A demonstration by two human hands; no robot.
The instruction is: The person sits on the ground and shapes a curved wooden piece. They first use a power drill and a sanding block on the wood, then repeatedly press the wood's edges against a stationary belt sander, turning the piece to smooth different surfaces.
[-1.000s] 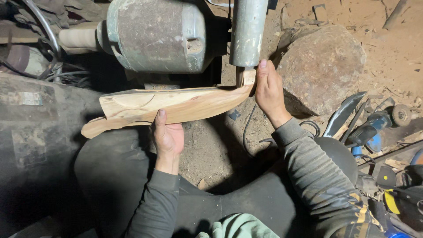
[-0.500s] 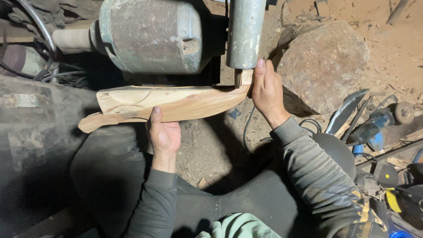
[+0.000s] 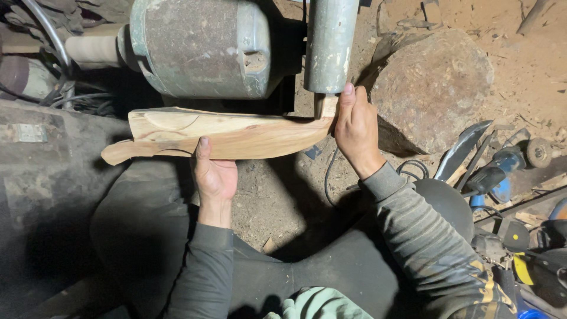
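A long carved piece of pale wood (image 3: 236, 134) lies crosswise in front of me, wide at the left and tapering to the right. My left hand (image 3: 212, 174) grips its near edge around the middle, thumb on top. My right hand (image 3: 354, 127) holds the right tip, which is pressed up against the lower end of a grey cylindrical drum (image 3: 329, 44). A large dusty motor housing (image 3: 201, 47) sits just behind the wood.
A big rough stone (image 3: 434, 88) lies to the right of the drum. Power tools and a curved blade (image 3: 472, 150) crowd the right side, with cables (image 3: 331, 177) on the dirt floor. A dark block (image 3: 47, 159) fills the left. My legs spread below.
The view has shifted slightly; the wood piece sits a little lower and more to the left in view, with both hands keeping the same hold.
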